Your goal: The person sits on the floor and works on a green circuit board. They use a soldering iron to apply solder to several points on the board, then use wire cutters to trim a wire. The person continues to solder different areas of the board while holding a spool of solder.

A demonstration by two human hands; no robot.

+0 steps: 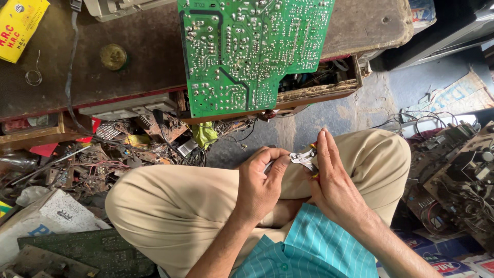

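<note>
Hands meet over the lap, w/ small metal cutters (303,158) between them. Right hand (333,186) wraps the cutters' handles, which are mostly hidden in the palm; a bit of red/yellow grip shows by the fingers (325,146). Those fingers lie long and nearly straight along the tool, closed against it, not spread. Steel head of the cutters sticks out to the left, toward the other hand.

Left hand (261,180) is curled in, thumb and forefinger pinched together right at the cutter tips. Whatever sits in that pinch is too small to make out; a thin pale sliver shows just beside the thumb, can't tell what it is.

Both hands hover above the person's crossed legs in tan trousers (175,206), light teal striped shirt (314,247) at the bottom edge.

Above the knees, a large green circuit board (252,51) lies solder side up, half on the dark worn tabletop (144,46) and half over an open wooden drawer (329,85). Round brass-coloured tin (113,55) and a yellow packet (18,23) sit on the tabletop to the left. Loose wires and scrap boards (103,159) crowd the floor under it; more old boards (453,175) are stacked at right.
</note>
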